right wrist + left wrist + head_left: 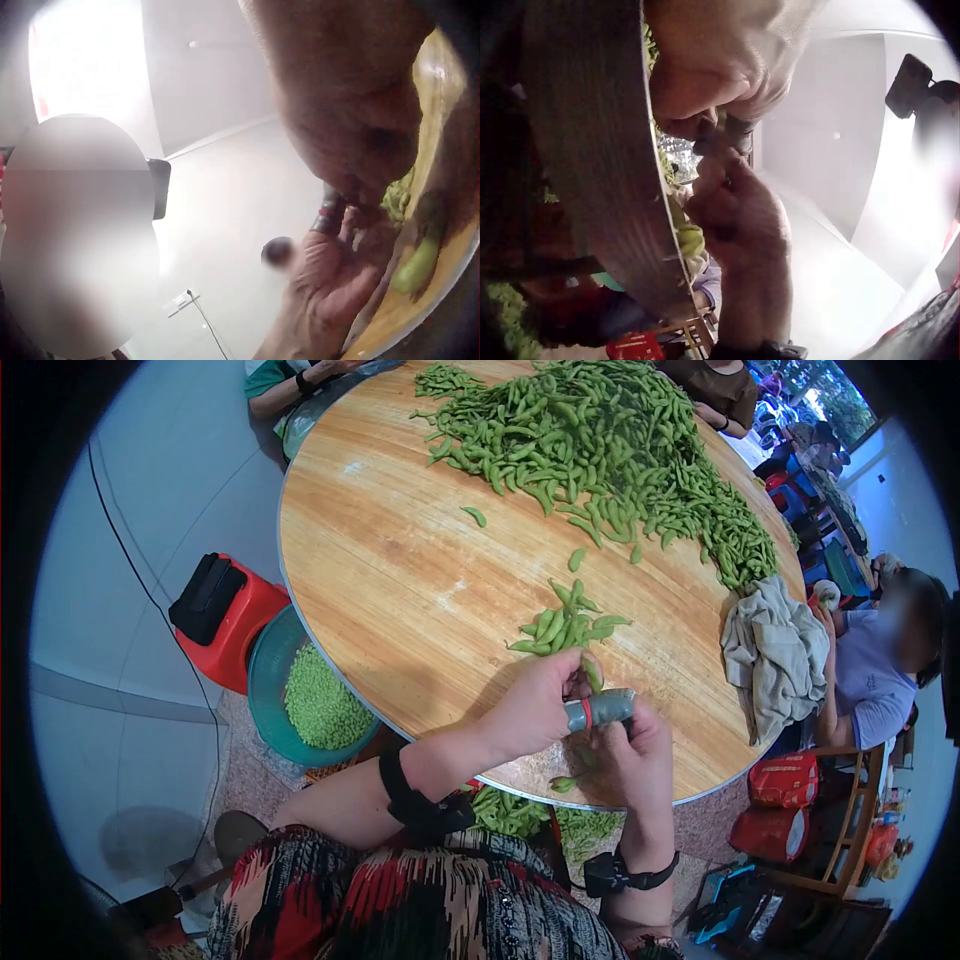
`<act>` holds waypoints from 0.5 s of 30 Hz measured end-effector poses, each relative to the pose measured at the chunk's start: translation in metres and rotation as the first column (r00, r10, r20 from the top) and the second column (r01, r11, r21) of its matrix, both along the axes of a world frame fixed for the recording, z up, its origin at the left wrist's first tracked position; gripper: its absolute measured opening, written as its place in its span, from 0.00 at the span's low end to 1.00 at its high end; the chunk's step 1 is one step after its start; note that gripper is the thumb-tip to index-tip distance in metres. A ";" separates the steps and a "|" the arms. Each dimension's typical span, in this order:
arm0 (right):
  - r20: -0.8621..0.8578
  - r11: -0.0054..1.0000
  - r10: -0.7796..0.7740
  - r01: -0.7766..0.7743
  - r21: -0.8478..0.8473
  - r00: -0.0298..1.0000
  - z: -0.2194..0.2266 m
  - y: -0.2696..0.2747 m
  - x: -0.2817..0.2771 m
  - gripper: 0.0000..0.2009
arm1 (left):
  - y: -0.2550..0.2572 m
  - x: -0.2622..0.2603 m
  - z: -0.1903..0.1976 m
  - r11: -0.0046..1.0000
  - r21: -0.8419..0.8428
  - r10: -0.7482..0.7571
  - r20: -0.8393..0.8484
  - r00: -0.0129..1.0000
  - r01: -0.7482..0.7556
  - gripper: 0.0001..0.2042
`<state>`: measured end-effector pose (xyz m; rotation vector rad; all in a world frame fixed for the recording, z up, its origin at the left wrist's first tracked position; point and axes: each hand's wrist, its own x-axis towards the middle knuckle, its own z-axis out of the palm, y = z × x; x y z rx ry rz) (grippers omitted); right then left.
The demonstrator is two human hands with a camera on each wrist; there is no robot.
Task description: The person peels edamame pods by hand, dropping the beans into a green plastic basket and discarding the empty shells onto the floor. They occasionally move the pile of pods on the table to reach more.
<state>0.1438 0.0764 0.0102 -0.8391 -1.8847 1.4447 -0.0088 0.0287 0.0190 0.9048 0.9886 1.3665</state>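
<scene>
Both hands (590,725) pinch one soybean pod (593,672) at the worktop (400,580) edge, mid-shelling; next, squeeze beans out.

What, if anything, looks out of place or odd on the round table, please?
A crumpled grey cloth hangs over the round table's right edge, and one pod lies at the near rim by the hands. Nothing looks damaged.

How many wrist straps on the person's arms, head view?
2: one black wrist strap on the left forearm, below the table edge; another black wrist strap on the right wrist, nearer the patterned dress. None looks hidden.
</scene>
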 end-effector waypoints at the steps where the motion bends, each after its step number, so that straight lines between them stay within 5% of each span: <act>1: 0.001 1.000 0.001 -0.001 0.001 1.000 0.000 0.001 0.001 0.06 | -0.001 0.000 0.003 0.997 -0.021 0.063 -0.227 0.972 -0.070 0.07; 4: 0.150 0.984 -0.016 -0.010 0.175 0.988 0.014 0.006 0.004 0.06 | -0.001 0.000 -0.002 0.997 -0.010 0.070 -0.105 0.992 -0.072 0.09; 6: 0.043 0.912 0.011 0.008 -0.410 0.999 0.024 0.010 0.007 0.05 | -0.001 0.002 -0.006 0.998 0.012 0.064 -0.046 0.997 -0.063 0.10; 7: 0.043 0.913 0.010 0.008 -0.407 0.999 0.026 0.012 0.009 0.05 | 0.000 0.003 -0.010 0.993 0.083 0.096 -0.108 0.990 -0.087 0.10; 9: -0.222 0.669 0.010 -0.172 -0.723 0.975 0.028 0.014 0.013 0.05 | 0.002 0.002 -0.012 0.982 0.158 0.132 -0.164 0.978 -0.106 0.11; 13: -0.375 0.533 -0.025 -0.305 -0.789 0.927 0.023 0.012 0.017 0.06 | 0.002 0.001 -0.011 0.997 0.081 -0.018 0.077 0.997 0.012 0.12; 14: -0.375 0.532 -0.026 -0.304 -0.790 0.927 0.022 0.011 0.017 0.06 | 0.002 0.002 -0.010 0.998 0.053 -0.039 0.111 0.993 0.033 0.12; 15: -0.183 0.801 0.014 -0.121 -0.586 0.983 0.022 0.012 0.016 0.06 | 0.002 0.002 -0.010 0.998 0.053 -0.039 0.110 0.993 0.033 0.12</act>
